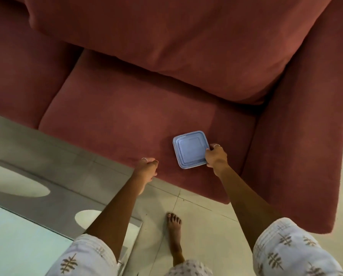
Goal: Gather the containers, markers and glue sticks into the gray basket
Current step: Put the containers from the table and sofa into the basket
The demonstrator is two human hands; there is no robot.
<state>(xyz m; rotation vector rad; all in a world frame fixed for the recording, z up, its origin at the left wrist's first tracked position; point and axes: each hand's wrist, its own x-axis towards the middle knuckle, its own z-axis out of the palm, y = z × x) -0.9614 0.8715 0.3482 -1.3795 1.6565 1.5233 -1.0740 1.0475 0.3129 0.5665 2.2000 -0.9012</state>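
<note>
Dim, warm indoor light, softly blurred throughout; glare patches whiten the glass table (37, 188) left of the left hand's fingers (153, 163), pale floor tiles (202, 216) gleam below them, and wide-angle bending curves the sofa (127, 116) edges

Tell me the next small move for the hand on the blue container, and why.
Probably lift it straight up off the seat. The right hand already grips the right edge of the blue container, which lies flat, lid up, on the sofa cushion. The left hand is loosely curled and holds nothing. The gray basket is not in view, so the container must be carried to it.
</note>
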